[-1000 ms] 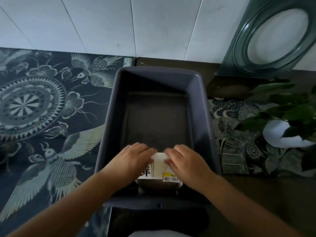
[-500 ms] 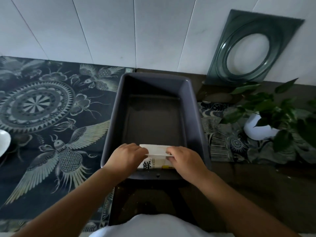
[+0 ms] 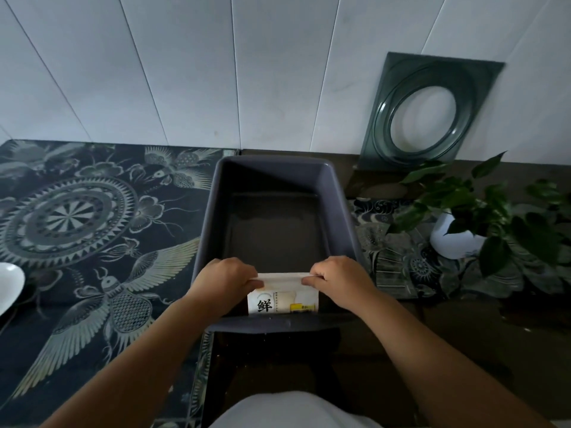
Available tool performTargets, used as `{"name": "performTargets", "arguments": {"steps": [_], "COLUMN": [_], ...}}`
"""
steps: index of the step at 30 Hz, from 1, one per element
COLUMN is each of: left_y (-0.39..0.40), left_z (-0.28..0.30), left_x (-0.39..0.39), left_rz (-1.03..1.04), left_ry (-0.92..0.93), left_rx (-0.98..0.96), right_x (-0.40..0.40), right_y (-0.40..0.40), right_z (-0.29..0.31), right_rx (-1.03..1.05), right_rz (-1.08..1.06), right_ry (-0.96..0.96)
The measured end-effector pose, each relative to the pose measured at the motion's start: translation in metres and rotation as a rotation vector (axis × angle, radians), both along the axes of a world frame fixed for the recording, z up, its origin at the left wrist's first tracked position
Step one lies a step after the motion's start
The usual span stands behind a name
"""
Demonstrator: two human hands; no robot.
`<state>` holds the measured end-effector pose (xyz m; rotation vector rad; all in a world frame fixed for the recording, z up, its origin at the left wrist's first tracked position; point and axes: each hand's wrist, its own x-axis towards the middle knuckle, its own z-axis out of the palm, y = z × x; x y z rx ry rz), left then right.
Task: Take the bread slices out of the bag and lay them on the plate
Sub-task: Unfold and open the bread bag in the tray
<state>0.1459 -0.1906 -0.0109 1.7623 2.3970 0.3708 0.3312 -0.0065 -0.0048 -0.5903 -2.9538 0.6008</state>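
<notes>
Spread farther apart, left hand [image 3: 227, 276] and right hand [image 3: 335, 274] each pinch the bread bag [image 3: 282, 293] top tightly.

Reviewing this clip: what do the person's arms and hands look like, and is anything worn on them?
Both forearms are bare all the way to the frame edge, with no sleeves in view. The left hand and right hand wear no gloves, and no rings, watch or bands are visible on the wrists. A pale garment shows at the bottom edge, on the torso.

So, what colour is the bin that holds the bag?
The bin is dark grey-purple; the head view, the only one, shows it.
</notes>
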Motion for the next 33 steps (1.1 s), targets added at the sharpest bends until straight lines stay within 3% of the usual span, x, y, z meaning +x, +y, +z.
{"name": "performTargets", "arguments": {"steps": [14, 17, 24, 28, 33], "left_y": [-0.006, -0.005, 0.003, -0.011, -0.006], "left_z": [0.008, 0.006, 0.01, 0.012, 0.02], "left_x": [-0.007, -0.005, 0.014, 0.011, 0.014], "left_rz": [0.015, 0.006, -0.288, -0.349, -0.314], "left_ry": [0.032, 0.054, 0.027, -0.001, -0.024], "left_rx": [-0.103, 0.0, 0.217, 0.288, 0.309], "right_x": [0.005, 0.005, 0.006, 0.018, 0.017], "right_y": [0.001, -0.001, -0.012, -0.02, -0.026], "right_z": [-0.001, -0.002, -0.006, -0.006, 0.009], "right_rx": [-0.065, -0.046, -0.058, 0.12, 0.151], "right_rz": [0.057, 0.049, 0.039, 0.104, 0.124], "right_ry": [-0.047, -0.059, -0.107, -0.118, 0.089]}}
